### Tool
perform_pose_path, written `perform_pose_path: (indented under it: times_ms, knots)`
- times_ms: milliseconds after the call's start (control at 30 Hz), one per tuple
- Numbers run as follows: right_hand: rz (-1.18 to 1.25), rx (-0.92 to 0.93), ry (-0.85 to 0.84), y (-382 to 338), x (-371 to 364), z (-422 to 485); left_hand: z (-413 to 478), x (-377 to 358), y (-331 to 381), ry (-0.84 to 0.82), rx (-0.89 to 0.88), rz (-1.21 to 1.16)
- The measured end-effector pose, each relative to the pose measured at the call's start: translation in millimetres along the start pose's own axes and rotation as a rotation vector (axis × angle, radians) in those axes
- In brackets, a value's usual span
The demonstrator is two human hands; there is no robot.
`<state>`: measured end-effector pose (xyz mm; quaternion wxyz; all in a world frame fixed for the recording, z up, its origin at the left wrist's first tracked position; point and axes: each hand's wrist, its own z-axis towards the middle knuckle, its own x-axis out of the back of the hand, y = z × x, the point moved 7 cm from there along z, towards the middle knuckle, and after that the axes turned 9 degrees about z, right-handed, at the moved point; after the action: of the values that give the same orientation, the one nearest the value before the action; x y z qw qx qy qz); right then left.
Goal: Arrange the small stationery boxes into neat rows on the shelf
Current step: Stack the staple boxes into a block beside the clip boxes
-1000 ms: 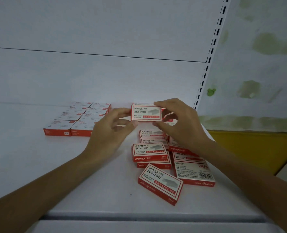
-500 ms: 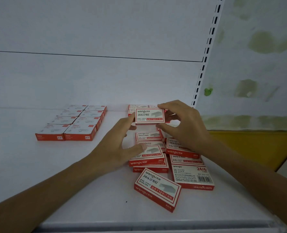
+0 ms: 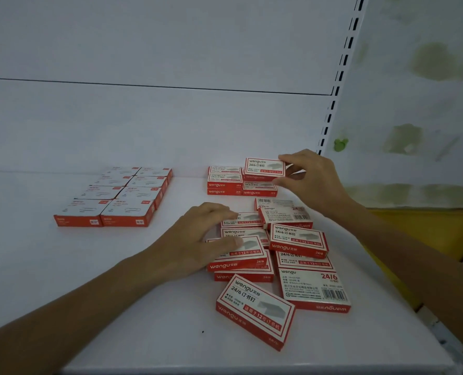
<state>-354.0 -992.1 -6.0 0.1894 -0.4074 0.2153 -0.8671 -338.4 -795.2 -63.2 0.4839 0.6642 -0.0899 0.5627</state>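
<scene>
White sheet-metal shelf [image 3: 103, 288] fills the frame, backed by a white panel and edged at upper right by a slotted white upright [image 3: 339, 85], with a stained pale wall [image 3: 428, 109] beyond. Right of centre, the right hand [image 3: 315, 182] pinches a small red-and-white cardboard staple box [image 3: 263, 169] by its right end, fingertips on the far top corner and thumb at the near edge, so the box juts left from the grip, face up. It sits above the right column of a tidy stacked block of matching boxes [image 3: 224, 184] at the back of the shelf; whether it touches that column I cannot tell. Below, the left hand [image 3: 198, 239] lies on a loose pile of matching boxes [image 3: 298, 240], thumb flat on the topmost one, fingers bent over the one behind, clasping nothing. At left sits a neat block of orange-and-white boxes [image 3: 116, 203].
</scene>
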Motion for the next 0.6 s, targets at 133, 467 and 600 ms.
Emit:
perform_pose_path:
  times_ms: [133,467,600]
  knots:
    - [-0.048,-0.042,-0.051,15.0,-8.9,4.4,2.3,-1.6,-3.5,-0.015,0.009,0.000]
    - [-0.098,-0.195,-0.220,37.1,-37.3,18.8,10.8,-6.0,-13.0,-0.028,-0.006,0.084]
    - [-0.090,-0.218,-0.208,41.0,-38.7,21.3,12.4,-6.8,-15.6,-0.007,-0.019,0.072]
